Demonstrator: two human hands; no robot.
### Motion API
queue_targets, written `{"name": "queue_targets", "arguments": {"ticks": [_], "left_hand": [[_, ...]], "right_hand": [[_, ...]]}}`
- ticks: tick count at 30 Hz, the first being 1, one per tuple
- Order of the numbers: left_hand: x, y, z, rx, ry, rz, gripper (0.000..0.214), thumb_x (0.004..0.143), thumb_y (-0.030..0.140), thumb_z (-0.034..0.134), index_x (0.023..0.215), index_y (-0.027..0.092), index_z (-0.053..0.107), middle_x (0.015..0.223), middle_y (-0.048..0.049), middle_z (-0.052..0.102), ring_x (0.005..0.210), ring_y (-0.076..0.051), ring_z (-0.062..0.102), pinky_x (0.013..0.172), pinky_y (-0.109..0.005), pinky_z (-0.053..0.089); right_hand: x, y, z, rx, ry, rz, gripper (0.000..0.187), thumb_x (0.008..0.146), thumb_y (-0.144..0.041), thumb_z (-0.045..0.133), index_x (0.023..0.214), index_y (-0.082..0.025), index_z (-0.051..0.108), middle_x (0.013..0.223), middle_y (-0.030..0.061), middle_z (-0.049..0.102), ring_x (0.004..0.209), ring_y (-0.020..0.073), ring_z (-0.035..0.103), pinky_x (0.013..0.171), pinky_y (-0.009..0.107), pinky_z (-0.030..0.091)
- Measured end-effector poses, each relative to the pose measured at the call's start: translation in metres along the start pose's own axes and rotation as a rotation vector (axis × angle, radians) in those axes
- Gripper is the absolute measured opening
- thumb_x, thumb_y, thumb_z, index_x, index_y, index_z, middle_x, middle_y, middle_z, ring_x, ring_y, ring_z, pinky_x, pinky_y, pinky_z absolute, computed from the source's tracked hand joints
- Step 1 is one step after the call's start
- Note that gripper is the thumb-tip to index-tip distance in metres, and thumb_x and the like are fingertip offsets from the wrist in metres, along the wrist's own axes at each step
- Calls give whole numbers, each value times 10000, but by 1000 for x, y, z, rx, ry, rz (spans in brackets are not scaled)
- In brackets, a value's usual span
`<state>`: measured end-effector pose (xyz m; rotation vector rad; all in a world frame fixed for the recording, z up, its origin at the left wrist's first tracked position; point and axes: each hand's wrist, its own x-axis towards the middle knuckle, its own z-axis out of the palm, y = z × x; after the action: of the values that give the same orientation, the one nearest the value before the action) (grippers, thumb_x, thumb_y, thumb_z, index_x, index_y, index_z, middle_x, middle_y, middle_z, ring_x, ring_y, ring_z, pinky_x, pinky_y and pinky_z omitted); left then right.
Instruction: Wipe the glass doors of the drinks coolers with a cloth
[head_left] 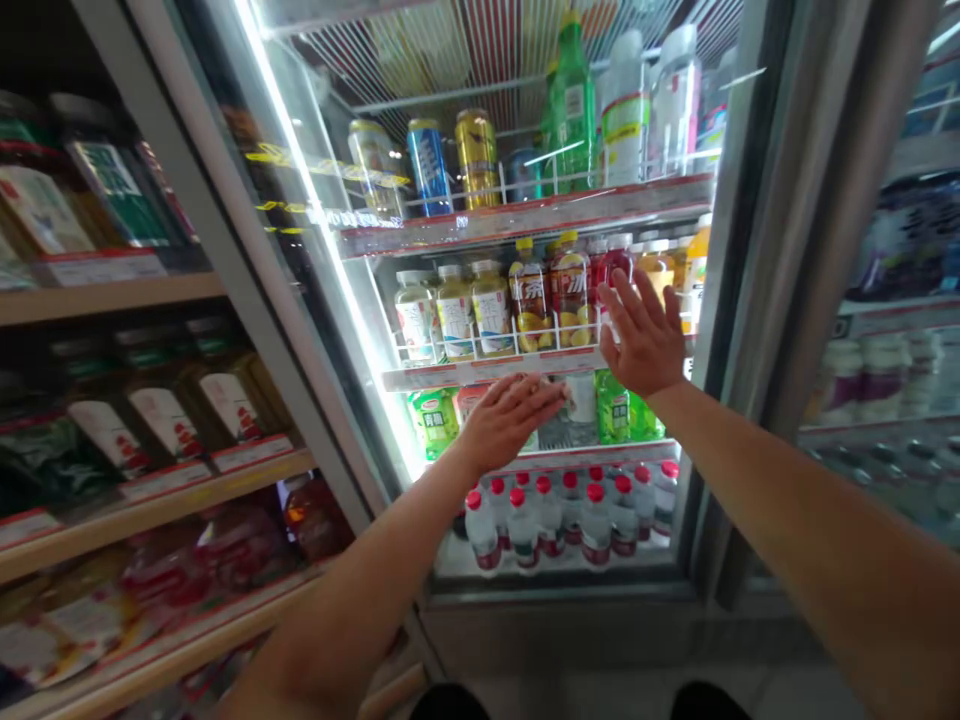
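Both of my hands are held up before a lit drinks fridge (525,600), whose glass front carries reflections. My left hand (506,425) is open, fingers stretched out flat and pointing right, with nothing in it. It covers part of the shelf holding green-labelled bottles (615,408). Higher and to the right, my right hand (643,335) is also open, its fingers spread and empty. Behind it are red drink bottles (616,258), beside yellow-capped tea bottles (571,290). Whether either palm touches the glass I cannot tell.
Cans (430,168) and a tall green bottle (571,110) stand on the fridge's upper shelf. Red-capped water bottles (523,525) fill the bottom. Open wooden shelves (157,490) with jars and bottles run along the left. Another cooler (889,370) is at the right.
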<state>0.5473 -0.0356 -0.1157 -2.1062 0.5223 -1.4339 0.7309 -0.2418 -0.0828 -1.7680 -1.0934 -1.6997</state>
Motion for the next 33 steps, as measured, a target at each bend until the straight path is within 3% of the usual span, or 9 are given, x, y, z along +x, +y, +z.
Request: {"name": "queue_targets", "arguments": {"ticks": [5,8,12,15,19,22,26,29,33], "left_hand": [[31,-40,-6,49,99,-233,592,989,72,427,1546,272,437,1581,-27,454,1537,-244,278,1287,-481,245],[38,-33,-1,71,160,-382,594,990,100,437,1571,218,406,1615,-87,390,1553,-301,225,1279,-541,233],[19,5,10,-30,-10,37,626,968,137,494,1562,315,402,1573,32,464,1495,-190,369,1278,-386,298],[23,-1,10,-49,-46,153,579,983,137,482,1498,400,460,1518,130,517,1437,-112,443,1266,-298,311],[56,-37,4,37,81,-178,579,999,81,428,1543,278,433,1594,-11,433,1542,-243,266,1301,-510,224],[60,-29,9,79,167,-372,560,998,102,454,1544,227,439,1616,-64,393,1560,-283,203,1295,-553,214],[32,15,19,-52,19,41,586,981,105,484,1540,274,431,1573,-9,465,1532,-198,293,1297,-423,255],[29,12,17,-86,-47,197,573,995,114,480,1510,363,454,1521,92,521,1489,-123,368,1293,-328,257],[59,-32,4,36,85,-188,605,994,58,442,1556,281,430,1579,-19,455,1556,-251,229,1312,-515,172]], "right_hand": [[1,-1,-2,-20,-22,3,618,1027,-312,404,1626,-285,253,1645,16,318,1558,257,255,1268,562,246],[1,-1,-2,-35,5,-17,614,1030,-305,398,1626,-276,253,1640,16,326,1557,243,261,1270,543,252],[0,0,0,-28,15,-20,607,1034,-303,391,1626,-279,256,1638,10,329,1556,238,263,1280,534,234],[0,1,1,-35,11,-20,615,1031,-304,399,1627,-278,251,1641,6,322,1558,237,259,1282,527,229],[0,1,1,-52,38,-32,615,1025,-295,404,1623,-265,267,1639,8,326,1558,232,259,1281,517,233],[0,1,1,-14,1,-6,601,1029,-299,391,1620,-277,280,1639,7,328,1558,241,256,1282,533,225],[0,1,1,15,-12,1,608,1030,-297,383,1626,-284,260,1645,4,316,1561,244,247,1288,540,207],[0,1,1,10,-18,5,611,1032,-303,387,1627,-290,254,1645,3,318,1560,244,251,1290,536,205],[0,1,0,29,-47,25,613,1028,-307,389,1627,-291,257,1649,12,316,1560,267,250,1286,558,198]]}}
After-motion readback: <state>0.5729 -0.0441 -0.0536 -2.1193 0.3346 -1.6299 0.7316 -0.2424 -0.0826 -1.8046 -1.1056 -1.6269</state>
